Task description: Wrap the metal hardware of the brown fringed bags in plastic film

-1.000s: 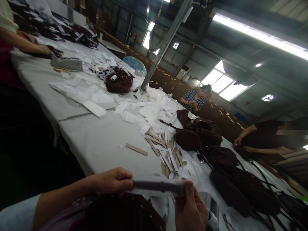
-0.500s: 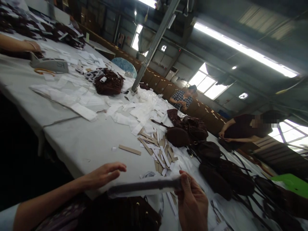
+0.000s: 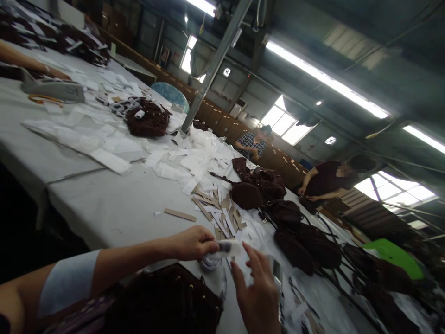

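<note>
Head view: both hands over near table edge.
Left hand point(image 3: 193, 242) fingers pinched shut on one end of a pale translucent strip with a dark core point(image 3: 227, 248), held just above the white-covered table point(image 3: 114, 208). Right hand point(image 3: 259, 292) fingers spread apart beside the strip's free end; contact unclear. Dark brown suede bag point(image 3: 163, 301) directly below, tan card strips point(image 3: 222, 215) beyond.

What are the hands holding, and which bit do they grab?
The left hand pinches a bunched pale strip with a dark streak by one end. The right hand is open beside it, holding nothing.
</note>
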A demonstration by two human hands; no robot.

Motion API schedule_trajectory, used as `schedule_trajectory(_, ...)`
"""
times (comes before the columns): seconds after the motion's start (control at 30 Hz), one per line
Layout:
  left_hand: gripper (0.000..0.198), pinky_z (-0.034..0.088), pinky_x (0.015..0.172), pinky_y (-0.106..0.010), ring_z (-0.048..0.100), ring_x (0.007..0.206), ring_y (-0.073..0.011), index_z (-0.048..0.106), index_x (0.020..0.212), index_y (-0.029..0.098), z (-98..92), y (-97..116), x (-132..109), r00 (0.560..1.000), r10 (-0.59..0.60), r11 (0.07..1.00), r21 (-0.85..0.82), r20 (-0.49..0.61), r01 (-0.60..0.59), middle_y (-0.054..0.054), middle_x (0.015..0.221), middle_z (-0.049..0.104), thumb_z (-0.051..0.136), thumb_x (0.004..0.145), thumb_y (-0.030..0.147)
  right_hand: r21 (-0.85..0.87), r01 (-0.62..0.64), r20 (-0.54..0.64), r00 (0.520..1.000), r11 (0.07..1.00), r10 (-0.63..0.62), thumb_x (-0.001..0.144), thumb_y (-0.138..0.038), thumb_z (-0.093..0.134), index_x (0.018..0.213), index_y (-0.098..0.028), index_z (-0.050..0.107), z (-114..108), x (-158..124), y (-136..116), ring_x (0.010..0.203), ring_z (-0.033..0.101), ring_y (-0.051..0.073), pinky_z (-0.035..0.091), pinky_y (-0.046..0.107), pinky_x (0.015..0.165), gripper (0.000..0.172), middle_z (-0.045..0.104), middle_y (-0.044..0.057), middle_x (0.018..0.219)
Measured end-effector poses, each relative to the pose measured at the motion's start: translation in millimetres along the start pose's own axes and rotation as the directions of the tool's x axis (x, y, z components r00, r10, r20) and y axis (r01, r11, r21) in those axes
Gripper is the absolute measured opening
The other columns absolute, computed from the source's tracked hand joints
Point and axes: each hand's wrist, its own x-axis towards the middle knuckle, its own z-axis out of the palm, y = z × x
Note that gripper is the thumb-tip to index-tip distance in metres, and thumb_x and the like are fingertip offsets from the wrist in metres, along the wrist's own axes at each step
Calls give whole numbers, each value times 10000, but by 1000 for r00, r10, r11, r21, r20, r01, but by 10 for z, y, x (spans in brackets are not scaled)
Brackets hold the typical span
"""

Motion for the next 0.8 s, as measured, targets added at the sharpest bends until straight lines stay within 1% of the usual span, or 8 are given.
schedule_trajectory(0.07, 334, 270, 417, -207, 369, 438, -91, 483, 599, 176, 5, 4, -3, 999, 17, 1000, 22, 44, -18, 36, 487, 461, 484, 855, 390, -166, 182, 82, 982, 969, -170, 853, -309, 556, 1238, -222, 572, 127, -79, -18, 934, 633, 267, 550, 395, 755, 395, 618, 128, 1097)
schedule_trajectory(0.17, 303, 279, 424, -202, 379, 452, -94, 497, 629, 173, 19, -14, -22, 993, 23, 1000, -4, 113, -23, 33, 505, 465, 502, 846, 384, -315, 223, 139, 972, 923, -187, 871, -214, 470, 1143, -190, 605, 344, -149, 4, 777, 664, 247, 548, 335, 597, 304, 648, 116, 946)
schedule_trajectory(0.23, 262, 279, 420, -201, 375, 454, -95, 524, 695, 173, 1, -75, -53, 986, 8, 998, -61, 169, 3, 41, 524, 462, 541, 826, 400, -318, 174, 122, 982, 932, -142, 862, -149, 406, 1087, -171, 613, 439, -172, 63, 743, 673, 238, 545, 325, 591, 307, 661, 103, 879)
schedule_trajectory(0.33, 278, 273, 428, -201, 358, 472, -94, 566, 790, 172, -77, -230, -130, 973, -12, 996, -78, 230, 31, 49, 553, 442, 556, 821, 448, -198, 62, 99, 994, 978, -43, 844, -146, 384, 1089, -161, 621, 482, -205, 169, 852, 687, 256, 556, 365, 710, 342, 693, 116, 944)
schedule_trajectory(0.47, 330, 231, 434, -209, 331, 498, -95, 590, 752, 162, -180, -446, -238, 982, -69, 997, 30, 174, 65, 48, 563, 399, 551, 822, 482, 52, -239, 132, 964, 970, 231, 850, -326, 494, 1088, -181, 659, 494, -251, 214, 955, 672, 277, 529, 387, 821, 324, 716, 120, 1022)
schedule_trajectory(0.53, 310, 222, 443, -209, 334, 513, -95, 603, 756, 158, -202, -523, -268, 989, -82, 995, 60, 123, 75, 49, 571, 398, 574, 814, 462, 199, -411, 169, 909, 890, 382, 806, -400, 564, 1053, -186, 680, 546, -257, 179, 904, 679, 271, 532, 362, 776, 347, 729, 105, 981)
schedule_trajectory(0.63, 290, 245, 469, -199, 369, 548, -99, 633, 843, 163, -215, -589, -276, 994, -89, 992, 94, 64, 83, 48, 610, 439, 597, 806, 448, 463, -588, 264, 806, 664, 530, 723, -458, 666, 1021, -153, 677, 685, -239, 84, 686, 663, 214, 510, 288, 590, 427, 731, 77, 830)
schedule_trajectory(0.8, 385, 228, 452, -200, 335, 523, -89, 583, 749, 159, -257, -609, -274, 993, -88, 988, 133, 75, 78, 55, 583, 389, 569, 813, 538, 714, -652, 407, 683, 255, 607, 654, -397, 777, 1034, -156, 617, 891, -221, -106, 532, 525, 79, 424, 179, 505, 478, 664, -27, 699)
